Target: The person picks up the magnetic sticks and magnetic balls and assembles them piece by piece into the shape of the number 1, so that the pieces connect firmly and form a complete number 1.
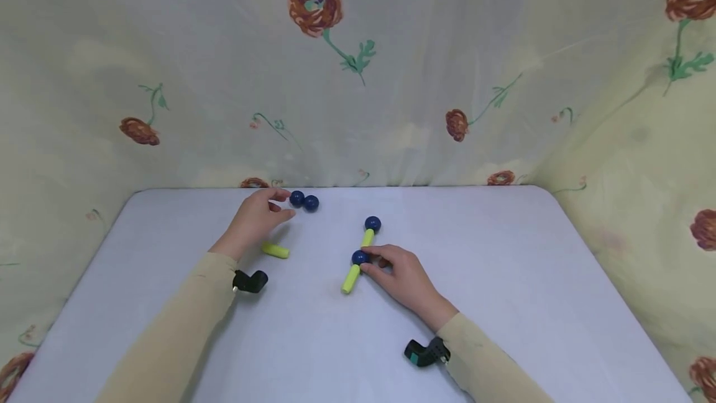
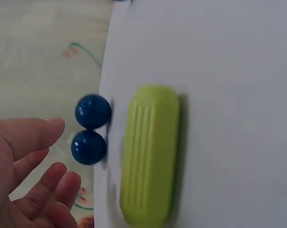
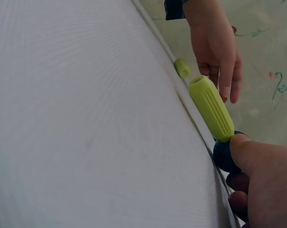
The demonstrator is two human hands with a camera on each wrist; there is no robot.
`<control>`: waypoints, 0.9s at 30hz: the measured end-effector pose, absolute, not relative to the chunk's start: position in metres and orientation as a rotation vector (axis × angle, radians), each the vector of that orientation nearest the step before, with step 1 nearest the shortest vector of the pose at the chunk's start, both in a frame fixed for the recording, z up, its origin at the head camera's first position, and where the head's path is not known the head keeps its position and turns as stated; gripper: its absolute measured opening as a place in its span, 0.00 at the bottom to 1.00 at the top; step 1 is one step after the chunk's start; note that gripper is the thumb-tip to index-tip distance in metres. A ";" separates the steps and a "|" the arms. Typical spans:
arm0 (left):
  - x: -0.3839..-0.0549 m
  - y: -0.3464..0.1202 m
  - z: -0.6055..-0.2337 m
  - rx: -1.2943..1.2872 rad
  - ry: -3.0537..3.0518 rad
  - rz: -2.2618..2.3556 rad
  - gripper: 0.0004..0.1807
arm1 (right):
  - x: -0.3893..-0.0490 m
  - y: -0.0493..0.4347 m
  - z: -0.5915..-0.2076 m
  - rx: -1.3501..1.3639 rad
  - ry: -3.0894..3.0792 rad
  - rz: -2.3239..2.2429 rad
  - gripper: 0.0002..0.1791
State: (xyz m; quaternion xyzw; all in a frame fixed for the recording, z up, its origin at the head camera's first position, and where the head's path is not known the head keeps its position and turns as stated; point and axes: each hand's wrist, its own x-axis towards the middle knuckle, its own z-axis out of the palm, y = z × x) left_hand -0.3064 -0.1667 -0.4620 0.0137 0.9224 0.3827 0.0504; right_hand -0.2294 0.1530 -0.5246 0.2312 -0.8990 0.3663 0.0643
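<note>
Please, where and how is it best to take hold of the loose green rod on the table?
Probably pinch the rod at mid-length, across its long sides, coming from above. It lies flat on the table, both long sides look free, and the lengthwise ridges may help the grip. Of the hands, the left hand is nearer.

In front of me spreads a white surface [image 1: 492, 254] with rounded far corners. Near its far edge lie two touching dark blue balls [image 1: 311, 203]; nearer me, a loose yellow-green rod [image 1: 276, 250] and a chain of alternating rods and balls [image 1: 360, 257].
</note>
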 end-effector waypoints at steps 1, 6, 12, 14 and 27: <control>-0.311 -0.168 -0.463 0.051 2.808 1.158 0.26 | -0.230 0.153 -0.525 0.699 -2.714 1.102 0.19; -0.330 -0.171 -0.468 0.096 2.799 1.091 0.28 | -0.230 0.153 -0.524 0.714 -2.710 1.101 0.19; -0.342 -0.170 -0.474 0.252 2.836 0.972 0.32 | -0.231 0.153 -0.524 0.714 -2.730 1.089 0.18; -0.343 -0.168 -0.475 0.276 2.859 0.933 0.32 | -0.231 0.153 -0.524 0.718 -2.730 1.093 0.18; -0.348 -0.167 -0.483 0.210 2.917 0.889 0.25 | -0.229 0.155 -0.521 0.711 -2.749 1.094 0.19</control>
